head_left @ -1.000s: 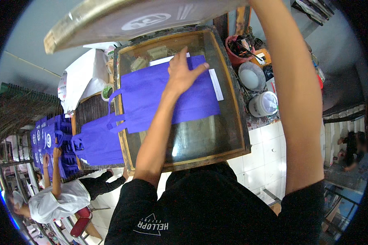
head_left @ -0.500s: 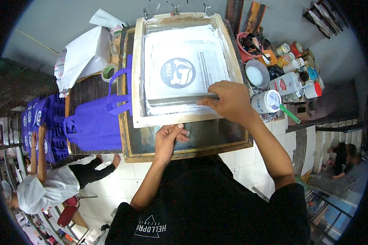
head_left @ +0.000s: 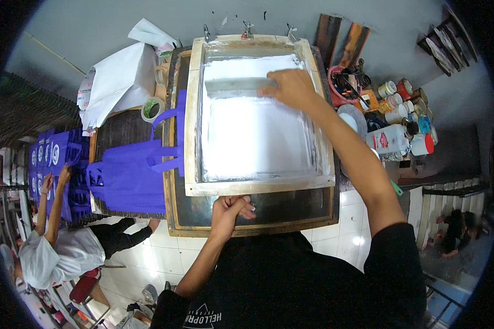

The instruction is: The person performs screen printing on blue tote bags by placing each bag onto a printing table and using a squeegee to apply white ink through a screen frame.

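Observation:
My right hand (head_left: pixel 293 88) is closed on the right end of a wide, pale squeegee (head_left: pixel 230 85), which stands across the far part of a printing screen. White ink coats the mesh (head_left: pixel 252 140), and its stencil design no longer shows through. The screen's wooden frame (head_left: pixel 258 189) lies over a dark, wood-edged board (head_left: pixel 291 208). At the near rail my left hand (head_left: pixel 229 218) rests against the frame, fingers loosely curled and apart, holding nothing I can see. A purple cloth bag (head_left: pixel 132 172) lies to the left, and purple cloth with a handle (head_left: pixel 181 131) sticks out from under the screen.
Metal hinge clamps (head_left: pixel 248 30) line the far rail. Ink pots (head_left: pixel 395 113), a white bottle (head_left: pixel 389 140) and a pink tool basket (head_left: pixel 343 88) crowd the right. A tape roll (head_left: pixel 152 109) sits left. A co-worker (head_left: pixel 66 252) handles hanging purple bags (head_left: pixel 55 159).
My right hand has pushed the squeegee from the near end to the far end of the screen. White ink now covers the design that showed before. My left hand stays at the near rail.

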Demonstrator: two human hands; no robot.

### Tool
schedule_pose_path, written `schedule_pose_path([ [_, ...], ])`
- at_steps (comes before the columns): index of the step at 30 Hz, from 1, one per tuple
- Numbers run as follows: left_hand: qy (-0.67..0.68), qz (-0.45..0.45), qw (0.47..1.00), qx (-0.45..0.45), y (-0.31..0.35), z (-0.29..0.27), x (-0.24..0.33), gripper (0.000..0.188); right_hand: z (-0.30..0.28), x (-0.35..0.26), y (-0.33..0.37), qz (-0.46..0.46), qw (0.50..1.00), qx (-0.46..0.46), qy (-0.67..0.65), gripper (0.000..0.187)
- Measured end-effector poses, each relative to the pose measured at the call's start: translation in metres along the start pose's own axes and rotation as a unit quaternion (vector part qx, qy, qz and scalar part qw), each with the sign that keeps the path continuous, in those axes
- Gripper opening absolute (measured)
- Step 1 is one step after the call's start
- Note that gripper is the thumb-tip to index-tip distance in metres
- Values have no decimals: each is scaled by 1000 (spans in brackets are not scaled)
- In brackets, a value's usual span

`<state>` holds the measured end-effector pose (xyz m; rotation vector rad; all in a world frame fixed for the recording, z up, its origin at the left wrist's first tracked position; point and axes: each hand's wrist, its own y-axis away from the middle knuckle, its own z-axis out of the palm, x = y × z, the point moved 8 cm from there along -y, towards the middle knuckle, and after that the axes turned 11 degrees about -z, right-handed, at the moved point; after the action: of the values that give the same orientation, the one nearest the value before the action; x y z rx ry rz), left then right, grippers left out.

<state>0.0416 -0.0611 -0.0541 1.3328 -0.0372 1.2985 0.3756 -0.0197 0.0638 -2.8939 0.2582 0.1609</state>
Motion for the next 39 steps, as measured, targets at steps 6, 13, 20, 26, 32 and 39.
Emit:
schedule_pose_path([
  [6, 205, -93, 972, -71, 10, 5, 4, 44, 7, 54, -51, 28, 998, 12, -63, 77],
  [13, -110, -39, 986, -121, 10, 18, 70, 38, 12, 47, -54, 71, 997, -28, 14, 77],
  [20, -489, 589, 587, 263, -59, 34, 281, 35, 4, 2, -23, 50, 996, 43, 56, 73],
  [26, -561, 396, 700, 197, -100, 22, 273, 30, 5, -13, 14, 47, 995, 53, 67, 68],
  [32, -556, 382, 713, 192, -65, 15, 240, 28, 0, -47, 45, 52, 997, 26, 53, 65],
  [39, -568, 388, 708, 162, -12, 12, 186, 22, -7, -98, 103, 22, 998, 46, 21, 61],
])
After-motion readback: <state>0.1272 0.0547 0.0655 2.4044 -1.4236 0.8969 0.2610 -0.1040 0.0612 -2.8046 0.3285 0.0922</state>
